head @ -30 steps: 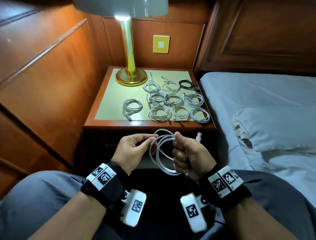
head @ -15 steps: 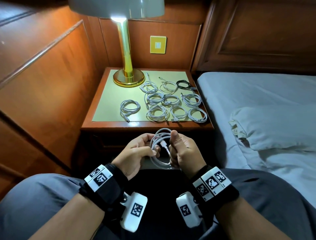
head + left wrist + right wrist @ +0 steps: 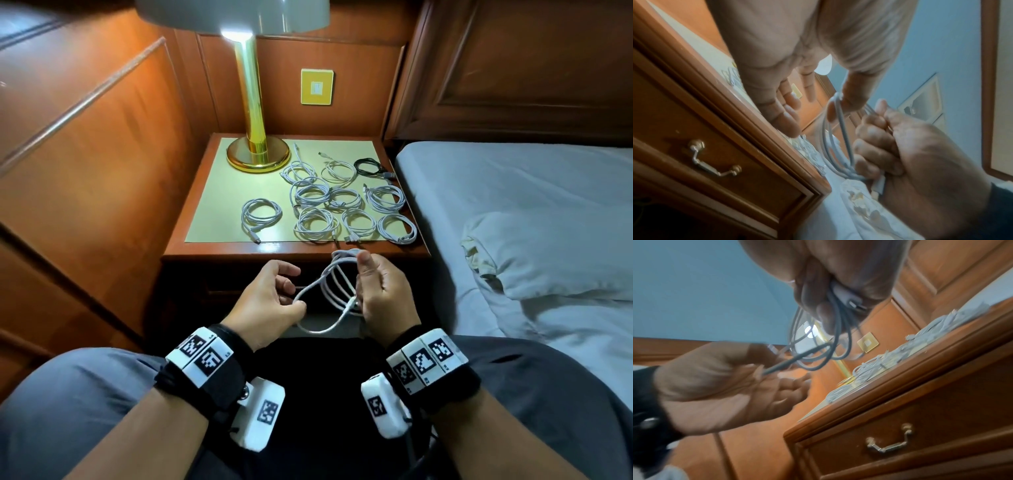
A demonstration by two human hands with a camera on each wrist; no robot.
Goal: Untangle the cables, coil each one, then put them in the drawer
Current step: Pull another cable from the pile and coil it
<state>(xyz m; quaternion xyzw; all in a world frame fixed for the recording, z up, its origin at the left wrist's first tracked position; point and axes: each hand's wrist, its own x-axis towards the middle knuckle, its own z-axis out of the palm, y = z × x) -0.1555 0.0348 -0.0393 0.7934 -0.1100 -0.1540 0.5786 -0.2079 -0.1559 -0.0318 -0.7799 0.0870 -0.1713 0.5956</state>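
A white cable (image 3: 334, 286) hangs in loose loops between my hands, just in front of the nightstand. My right hand (image 3: 380, 291) grips the bundled loops, with the cable's plug (image 3: 851, 298) at its fingers. My left hand (image 3: 274, 298) pinches one strand (image 3: 781, 365) between thumb and forefinger and holds it out to the left. Several coiled white cables (image 3: 317, 224) and one black coil (image 3: 370, 167) lie on the nightstand top (image 3: 219, 192). The drawer (image 3: 719, 162) below is closed, its metal handle (image 3: 888, 446) hanging down.
A brass lamp (image 3: 255, 150) stands at the back left of the nightstand. A bed with a pillow (image 3: 548, 253) lies to the right, and wood panelling (image 3: 85, 154) runs along the left. My knees are at the bottom of the head view.
The hands had closed together over the coil; now they have parted, the left pulling one strand out to the left while the right keeps the loops.
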